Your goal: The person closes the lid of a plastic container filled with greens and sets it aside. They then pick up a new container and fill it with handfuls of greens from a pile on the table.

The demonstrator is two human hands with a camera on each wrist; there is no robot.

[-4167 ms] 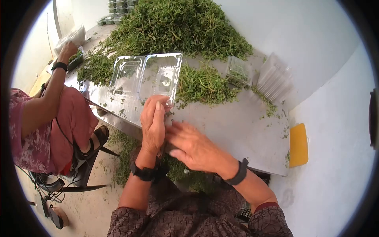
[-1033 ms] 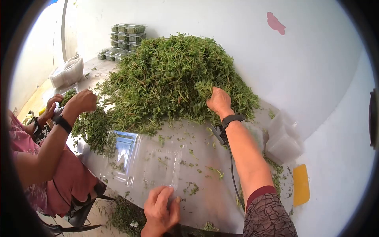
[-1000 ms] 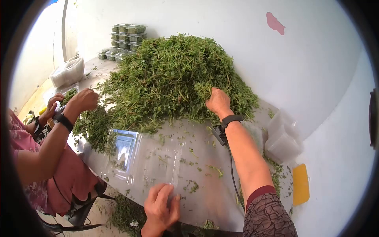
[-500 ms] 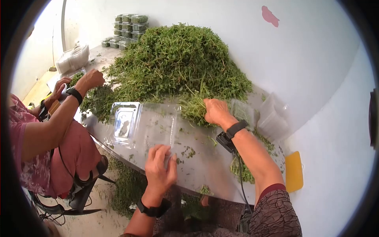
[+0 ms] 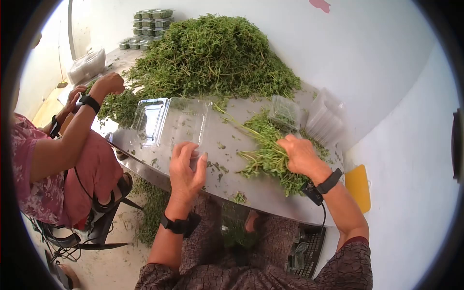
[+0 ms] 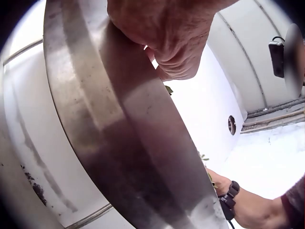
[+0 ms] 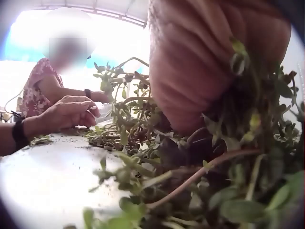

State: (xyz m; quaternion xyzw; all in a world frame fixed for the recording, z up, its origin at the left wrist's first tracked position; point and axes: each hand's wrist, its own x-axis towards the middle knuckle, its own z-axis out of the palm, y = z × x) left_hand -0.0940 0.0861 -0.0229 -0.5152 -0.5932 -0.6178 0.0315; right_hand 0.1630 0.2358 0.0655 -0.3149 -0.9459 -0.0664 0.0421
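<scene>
My right hand (image 5: 304,157) grips a bunch of leafy green stems (image 5: 266,137) low over the right part of the metal table (image 5: 227,181). In the right wrist view the curled right hand (image 7: 209,62) sits among the green stems (image 7: 157,183), which partly hide it. My left hand (image 5: 186,166) is at the table's front edge, fingers loosely bent and thumb apart from them. Its fingertips lie right by the near edge of an opened clear plastic clamshell box (image 5: 186,123). From the left wrist, the left hand (image 6: 167,38) appears above the table's metal rim (image 6: 138,119), its fingertips hidden.
A big heap of greens (image 5: 217,58) covers the table's back. Filled boxes (image 5: 152,24) are stacked behind it. On the right stand a clear box (image 5: 285,111), nested empty boxes (image 5: 326,116) and a yellow board (image 5: 357,186). Another person (image 5: 63,154) works at the left.
My right hand has pulled a bunch of stems from the heap toward the front right of the table. The left hand stays by the box's near edge.
</scene>
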